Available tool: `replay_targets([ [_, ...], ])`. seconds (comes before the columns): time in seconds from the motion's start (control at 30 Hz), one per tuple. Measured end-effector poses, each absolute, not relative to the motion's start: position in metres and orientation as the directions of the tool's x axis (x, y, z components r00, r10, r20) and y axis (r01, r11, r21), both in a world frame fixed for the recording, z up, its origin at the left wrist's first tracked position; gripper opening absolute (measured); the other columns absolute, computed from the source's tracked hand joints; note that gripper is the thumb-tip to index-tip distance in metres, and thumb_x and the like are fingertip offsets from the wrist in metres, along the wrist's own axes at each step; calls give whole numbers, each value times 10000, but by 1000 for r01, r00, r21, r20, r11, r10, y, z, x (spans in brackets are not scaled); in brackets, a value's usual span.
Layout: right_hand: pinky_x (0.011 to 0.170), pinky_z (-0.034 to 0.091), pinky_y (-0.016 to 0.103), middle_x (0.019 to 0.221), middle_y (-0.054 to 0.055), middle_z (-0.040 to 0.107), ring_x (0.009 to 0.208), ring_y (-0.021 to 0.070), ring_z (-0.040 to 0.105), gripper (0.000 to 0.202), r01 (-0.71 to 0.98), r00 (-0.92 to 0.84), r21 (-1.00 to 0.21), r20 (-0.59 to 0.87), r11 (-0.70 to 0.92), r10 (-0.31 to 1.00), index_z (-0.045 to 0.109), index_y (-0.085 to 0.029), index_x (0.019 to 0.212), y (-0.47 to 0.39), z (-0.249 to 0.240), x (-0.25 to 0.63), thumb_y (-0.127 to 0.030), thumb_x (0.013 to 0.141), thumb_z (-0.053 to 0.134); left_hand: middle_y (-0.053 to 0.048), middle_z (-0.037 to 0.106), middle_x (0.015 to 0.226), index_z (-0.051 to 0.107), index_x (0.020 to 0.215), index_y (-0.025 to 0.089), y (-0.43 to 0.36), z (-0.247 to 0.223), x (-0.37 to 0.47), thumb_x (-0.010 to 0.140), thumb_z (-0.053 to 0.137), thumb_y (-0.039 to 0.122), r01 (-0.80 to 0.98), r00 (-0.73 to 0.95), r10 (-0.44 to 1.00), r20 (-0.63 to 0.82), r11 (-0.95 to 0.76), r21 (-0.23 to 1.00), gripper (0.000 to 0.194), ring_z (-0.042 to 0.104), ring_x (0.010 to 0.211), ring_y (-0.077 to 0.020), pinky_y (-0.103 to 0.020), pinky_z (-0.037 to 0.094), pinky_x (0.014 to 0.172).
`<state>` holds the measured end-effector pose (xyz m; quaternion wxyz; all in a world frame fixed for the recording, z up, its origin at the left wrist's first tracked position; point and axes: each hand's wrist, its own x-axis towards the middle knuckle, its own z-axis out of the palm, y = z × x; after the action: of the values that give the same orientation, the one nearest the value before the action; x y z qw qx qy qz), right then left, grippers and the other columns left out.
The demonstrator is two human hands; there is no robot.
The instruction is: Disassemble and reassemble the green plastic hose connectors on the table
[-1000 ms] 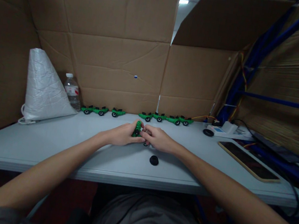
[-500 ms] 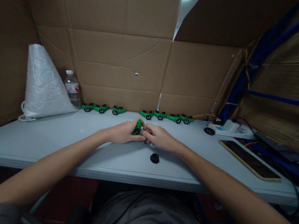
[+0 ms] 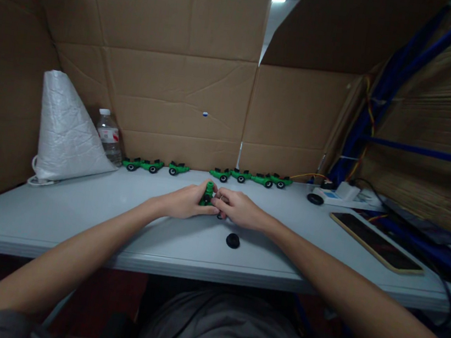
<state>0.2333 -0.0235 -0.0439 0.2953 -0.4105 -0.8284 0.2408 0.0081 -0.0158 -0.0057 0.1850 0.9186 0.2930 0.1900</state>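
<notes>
One small green toy with black parts (image 3: 208,189), apparently of moulded plastic, partly hidden, located between the hands above the pale grey counter (image 3: 150,236). By the left hand (image 3: 186,201) it is grasped, its flank enclosed by the thumb and curled fingers. By the right hand (image 3: 240,208) its opposite flank is met with bunched fingertips; whether a loose part is pinched there cannot be told. Handling, as judged: light, stiff, rather smooth and liable to twist under a firm push; any thin projecting parts are probably the most easily strained. Hold best taken: along the broad sides of the body, the fitting side being left uncovered. Also noted: one small dark ring-like piece (image 3: 219,217), seen just below the right fingertips, contact unclear; one black round piece with a raised centre (image 3: 233,241), laid on the counter on the near side of the right hand, apart from it; and a row of green toy cars with black, pale-hubbed wheels (image 3: 241,177), ranged beyond both hands before the brown cardboard wall (image 3: 177,96).
</notes>
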Motion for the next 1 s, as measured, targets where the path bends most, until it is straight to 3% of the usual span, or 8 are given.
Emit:
replay_targets([
  [1.0, 638, 404, 260, 720, 5, 704, 670, 166, 658, 242, 543, -484, -640, 291, 544, 825, 606, -207, 952, -25, -40, 230, -417, 1045, 531, -70, 730, 1066, 513, 1268, 210, -18, -5, 8, 972, 650, 559, 455, 759, 601, 251, -765, 456, 478, 686, 929, -243, -347, 486, 797],
])
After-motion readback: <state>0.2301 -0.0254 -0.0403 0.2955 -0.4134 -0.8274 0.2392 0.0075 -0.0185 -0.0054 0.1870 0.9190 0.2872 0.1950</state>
